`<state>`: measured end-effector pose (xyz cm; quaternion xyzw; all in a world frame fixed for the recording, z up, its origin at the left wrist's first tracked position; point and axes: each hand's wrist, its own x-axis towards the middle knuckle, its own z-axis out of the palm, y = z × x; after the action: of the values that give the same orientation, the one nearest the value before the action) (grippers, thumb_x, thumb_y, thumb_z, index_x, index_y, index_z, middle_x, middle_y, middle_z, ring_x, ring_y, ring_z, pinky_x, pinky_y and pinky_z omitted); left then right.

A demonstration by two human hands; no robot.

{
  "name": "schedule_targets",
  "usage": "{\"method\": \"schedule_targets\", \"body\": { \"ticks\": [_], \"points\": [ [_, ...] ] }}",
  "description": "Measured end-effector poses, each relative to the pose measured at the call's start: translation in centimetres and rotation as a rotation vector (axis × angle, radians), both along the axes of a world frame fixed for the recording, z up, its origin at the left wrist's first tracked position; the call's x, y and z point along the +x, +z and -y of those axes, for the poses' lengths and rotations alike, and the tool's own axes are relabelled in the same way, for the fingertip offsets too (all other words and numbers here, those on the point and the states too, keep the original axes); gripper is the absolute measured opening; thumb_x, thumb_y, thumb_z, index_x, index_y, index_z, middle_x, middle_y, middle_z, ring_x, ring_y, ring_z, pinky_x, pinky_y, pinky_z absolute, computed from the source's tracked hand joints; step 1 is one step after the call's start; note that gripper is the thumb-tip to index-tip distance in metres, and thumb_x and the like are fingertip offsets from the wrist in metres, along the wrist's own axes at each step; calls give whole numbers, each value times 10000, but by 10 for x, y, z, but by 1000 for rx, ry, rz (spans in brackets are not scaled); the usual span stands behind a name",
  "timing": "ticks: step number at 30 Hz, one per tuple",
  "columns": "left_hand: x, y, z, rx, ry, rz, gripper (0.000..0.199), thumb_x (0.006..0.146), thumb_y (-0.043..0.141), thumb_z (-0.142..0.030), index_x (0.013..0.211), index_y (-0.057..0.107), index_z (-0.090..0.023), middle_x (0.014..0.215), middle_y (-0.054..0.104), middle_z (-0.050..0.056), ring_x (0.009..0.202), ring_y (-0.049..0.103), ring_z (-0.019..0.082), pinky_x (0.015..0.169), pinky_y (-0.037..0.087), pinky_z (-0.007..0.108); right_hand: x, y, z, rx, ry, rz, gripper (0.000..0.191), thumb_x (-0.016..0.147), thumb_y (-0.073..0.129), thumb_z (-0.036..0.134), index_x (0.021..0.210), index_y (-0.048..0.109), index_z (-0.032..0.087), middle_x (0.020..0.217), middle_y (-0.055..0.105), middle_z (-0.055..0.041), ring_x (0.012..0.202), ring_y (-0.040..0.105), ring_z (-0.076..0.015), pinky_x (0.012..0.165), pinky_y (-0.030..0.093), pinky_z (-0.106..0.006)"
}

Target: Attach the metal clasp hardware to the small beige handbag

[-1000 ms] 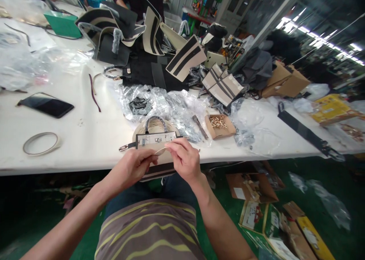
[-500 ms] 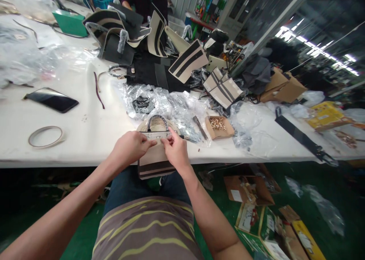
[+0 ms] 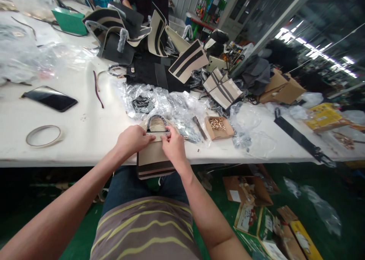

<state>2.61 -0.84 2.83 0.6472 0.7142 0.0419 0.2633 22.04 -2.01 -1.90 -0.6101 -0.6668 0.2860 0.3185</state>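
Note:
A beige bag panel with dark stripes hangs over the table's front edge into my lap. Its dark curved handle rises from the top edge. My left hand pinches the left part of that edge, thumb and fingers together. On the right part, my right hand grips the same edge near the handle's base, its fingers closed. A beige strip lies along the top between both thumbs. Behind the handle sits a round, pale thing, partly hidden.
Beyond lie crumpled clear plastic, a dark flat tool and a small box of brass-coloured fasteners. A tape roll and a phone are on the left. Striped bag pieces are piled at the back, near another person.
The panel's top strip is now folded over toward me, showing beige where a pale strip with small metal bits showed before. Both hands have shifted slightly along with it.

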Motion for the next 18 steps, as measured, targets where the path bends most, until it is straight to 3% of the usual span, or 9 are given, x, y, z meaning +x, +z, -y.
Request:
{"method": "schedule_targets", "body": {
  "ticks": [7,9,13,18],
  "points": [
    [0,1,-4,-44,-11,-55,496,873,609,-674,680,710,-228,828,775,186,804,709,350,632,360,392,2,4,7,107,-36,173,205,1033,707,197,1235,727,176,1218,754,-165,1058,730,-303,945,587,-422],
    [-3,0,-5,-62,-13,-48,511,857,620,-699,641,676,-239,797,760,179,784,692,346,634,370,398,5,3,8,175,-3,99,120,1046,701,194,1138,778,190,1167,753,-131,1033,727,-266,942,584,-384],
    [-7,2,-6,-67,-54,-18,561,876,606,-712,544,568,-260,640,655,124,670,599,289,633,360,396,4,-6,4,219,114,-52,133,1037,740,203,981,861,216,953,769,-51,916,735,-206,882,571,-329],
    [-15,23,1,-123,-125,191,528,882,603,-622,511,554,-248,541,528,48,583,468,213,599,317,368,1,-6,-4,141,131,-26,125,972,805,194,872,876,223,846,730,-17,786,690,-169,783,538,-310]
  ]
}}
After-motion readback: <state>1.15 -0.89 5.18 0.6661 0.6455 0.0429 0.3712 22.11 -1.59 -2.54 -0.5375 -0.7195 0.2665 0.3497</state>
